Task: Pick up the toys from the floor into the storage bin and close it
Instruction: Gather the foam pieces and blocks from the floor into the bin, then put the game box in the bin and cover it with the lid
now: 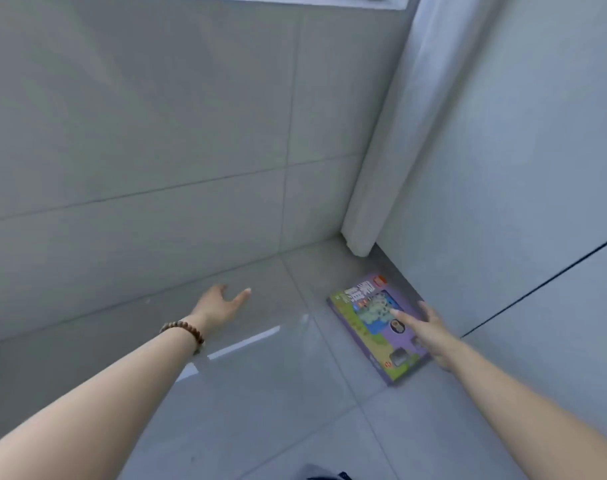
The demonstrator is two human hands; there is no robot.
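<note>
The left hand (222, 304), with a brown beaded bracelet (185, 331) on its wrist, is hovering over the grey tiled floor (260, 410), fingers loosely apart and holding nothing, arm stretched far forward. The flat purple-and-green cardboard toy box (364, 323) is lying at the right wall's (502, 168) base, its long axis running far-left to near-right. The right hand (430, 332) is spreading straight fingers over it; contact cannot be told.

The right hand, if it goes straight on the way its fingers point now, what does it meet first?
Most likely the colourful toy box on the floor: the right hand reaches over its lid with straight fingers. Whether a fingertip already touches it, I cannot tell.
</note>
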